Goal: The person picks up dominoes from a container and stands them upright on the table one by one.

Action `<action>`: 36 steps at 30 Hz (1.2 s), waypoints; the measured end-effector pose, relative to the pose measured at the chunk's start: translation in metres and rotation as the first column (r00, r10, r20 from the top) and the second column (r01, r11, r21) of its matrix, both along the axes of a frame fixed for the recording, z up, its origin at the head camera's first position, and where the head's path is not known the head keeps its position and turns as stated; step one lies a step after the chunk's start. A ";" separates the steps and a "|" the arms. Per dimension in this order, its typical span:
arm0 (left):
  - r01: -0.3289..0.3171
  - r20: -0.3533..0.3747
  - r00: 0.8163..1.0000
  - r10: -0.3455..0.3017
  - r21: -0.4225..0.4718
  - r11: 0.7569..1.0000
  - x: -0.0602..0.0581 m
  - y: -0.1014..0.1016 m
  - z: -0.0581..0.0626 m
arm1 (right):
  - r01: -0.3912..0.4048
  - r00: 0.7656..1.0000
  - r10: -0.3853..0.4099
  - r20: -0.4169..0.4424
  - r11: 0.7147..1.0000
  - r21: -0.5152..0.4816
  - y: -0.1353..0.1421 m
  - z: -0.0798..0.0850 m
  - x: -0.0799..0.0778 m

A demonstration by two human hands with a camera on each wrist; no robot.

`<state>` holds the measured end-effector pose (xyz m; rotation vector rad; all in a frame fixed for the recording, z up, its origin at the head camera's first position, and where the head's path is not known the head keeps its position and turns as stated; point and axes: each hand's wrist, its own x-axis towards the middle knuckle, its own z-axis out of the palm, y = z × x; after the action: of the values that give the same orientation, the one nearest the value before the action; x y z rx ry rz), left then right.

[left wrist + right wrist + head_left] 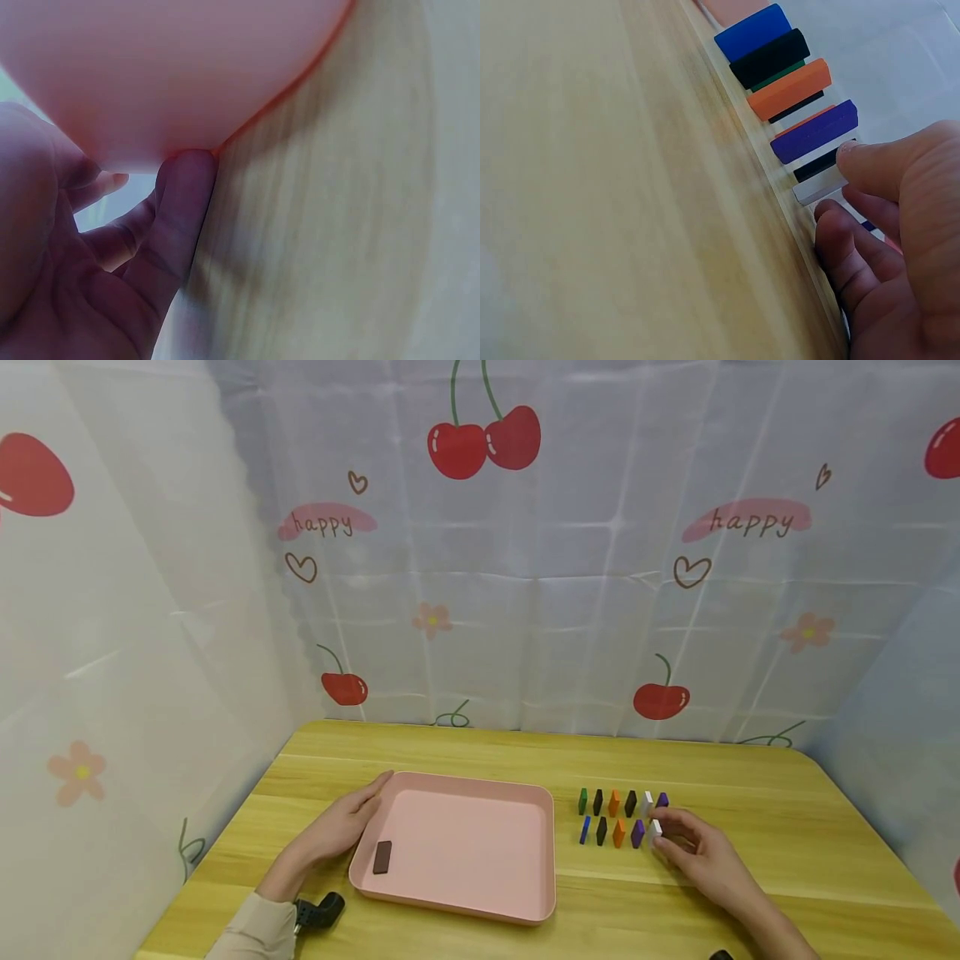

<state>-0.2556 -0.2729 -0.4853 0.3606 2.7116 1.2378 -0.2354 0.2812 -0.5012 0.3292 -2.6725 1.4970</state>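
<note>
My left hand (341,822) rests against the left wall of a pink tray (551,860), fingers fairly straight. In the left wrist view a digit touches the lower edge of the tray (172,75). One dark brown domino-like block (382,857) lies inside the tray on the left. To the tray's right, my right hand (697,852) is at a white domino block (656,828), the right end of the near row. In the right wrist view the thumb overlaps the white block (817,186), and a small gap shows between the block and the forefinger.
Two rows of upright blocks stand right of the tray, among them a purple block (637,833), an orange block (618,833), a blue block (584,830) and a green block (582,801). A patterned curtain (525,652) hangs behind the wooden table (675,922).
</note>
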 end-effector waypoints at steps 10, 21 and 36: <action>0.010 0.015 1.000 -0.010 0.008 1.000 0.001 -0.001 -0.001 | 0.078 0.994 -0.077 -0.079 0.997 0.000 0.001 0.003 0.005; 0.017 0.006 1.000 -0.017 0.020 1.000 0.000 0.000 0.004 | 0.164 0.982 -0.157 -0.108 0.985 0.060 0.004 0.008 0.031; 0.036 -0.027 0.999 -0.036 0.006 0.999 0.001 -0.002 -0.001 | -0.125 0.986 0.112 -0.124 0.987 -0.103 -0.054 0.019 0.033</action>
<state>-0.2547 -0.2746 -0.4862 0.4277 2.7114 1.2415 -0.2024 0.2268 -0.4824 0.5595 -2.5075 1.5962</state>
